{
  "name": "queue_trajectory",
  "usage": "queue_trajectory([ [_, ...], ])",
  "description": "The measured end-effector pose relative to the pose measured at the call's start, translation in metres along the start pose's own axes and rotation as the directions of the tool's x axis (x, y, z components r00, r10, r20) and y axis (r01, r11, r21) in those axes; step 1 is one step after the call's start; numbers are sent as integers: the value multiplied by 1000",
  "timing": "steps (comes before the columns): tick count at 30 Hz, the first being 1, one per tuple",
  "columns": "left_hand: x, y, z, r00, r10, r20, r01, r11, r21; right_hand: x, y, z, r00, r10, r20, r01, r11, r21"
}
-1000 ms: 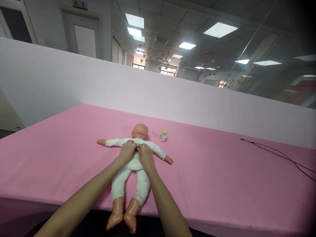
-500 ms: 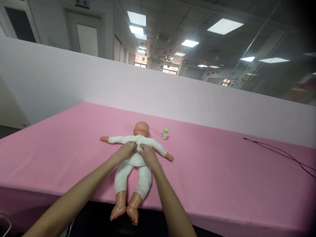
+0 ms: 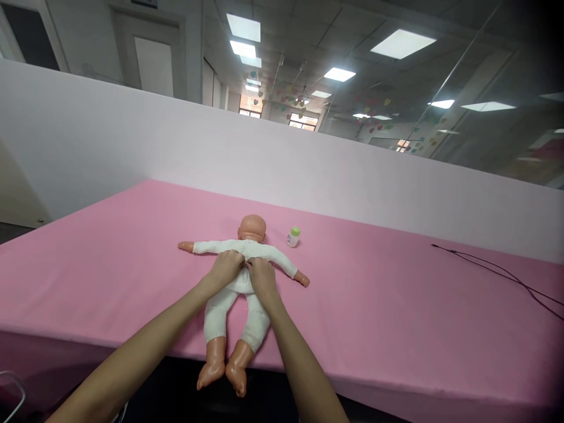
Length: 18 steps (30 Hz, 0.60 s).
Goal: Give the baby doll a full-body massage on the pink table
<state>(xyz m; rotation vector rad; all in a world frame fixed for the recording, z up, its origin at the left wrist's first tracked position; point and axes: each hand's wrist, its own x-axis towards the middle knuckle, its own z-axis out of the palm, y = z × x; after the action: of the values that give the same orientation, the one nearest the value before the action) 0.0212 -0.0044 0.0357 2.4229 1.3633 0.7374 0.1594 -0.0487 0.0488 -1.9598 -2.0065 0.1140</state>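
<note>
Doll (image 3: pixel 240 276) in a white suit lies on its back on the pink table (image 3: pixel 374 305), head toward the far wall, arms spread to both sides, and bare feet sticking out past the near edge of the table. Both forearms reach forward from the bottom of the picture and meet over the doll's chest. The left hand (image 3: pixel 227 267) rests on the chest with its fingers curled down and bunched at the front of the white suit just below the neck. The right hand (image 3: pixel 261 275) lies just beside it, touching it, knuckles up, fingertips also tucked into the cloth at the middle of the chest. Both hands seem to pinch the suit's front, but the fingertips are too small to tell exactly what they grip.

Half a second ago the hands lay flatter and a little lower on the chest, fingers more stretched out; now they are drawn closer together and curled, much as they were a second ago. The doll has kept its place and pose on the table.

A small white bottle (image 3: pixel 293 236) with a green cap stands upright on the table near the doll's head, off to the right and apart from it. A thin black cable (image 3: pixel 497 273) runs across the table at the far right.
</note>
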Motion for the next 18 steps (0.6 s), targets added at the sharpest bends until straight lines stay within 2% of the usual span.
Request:
queue_trajectory([
  [2, -8, 1, -7, 998, 37, 53, -40, 998, 55, -10, 6, -7, 999, -38, -27, 41, 994, 103],
  [4, -15, 4, -11, 996, 60, 60, -63, 996, 62, -19, 10, -10, 996, -70, -53, 78, 984, 163],
  [8, -17, 12, -8, 996, -7, 92, -3, 994, 107, -20, 7, -1, 996, -86, -5, 86, 995, 41],
  [12, -10, 12, 2, 989, -92, 115, 80, 992, 99, -9, -1, 13, 1000, -20, 1, 20, 999, -29],
  [15, -10, 9, 4, 993, -79, 83, 73, 995, 73, -8, -3, 14, 1000, 4, -9, -4, 1000, -26],
  [18, -19, 9, -1, 999, -17, 39, 15, 999, 40, -18, 0, 5, 1000, -25, -6, 26, 1000, 19],
])
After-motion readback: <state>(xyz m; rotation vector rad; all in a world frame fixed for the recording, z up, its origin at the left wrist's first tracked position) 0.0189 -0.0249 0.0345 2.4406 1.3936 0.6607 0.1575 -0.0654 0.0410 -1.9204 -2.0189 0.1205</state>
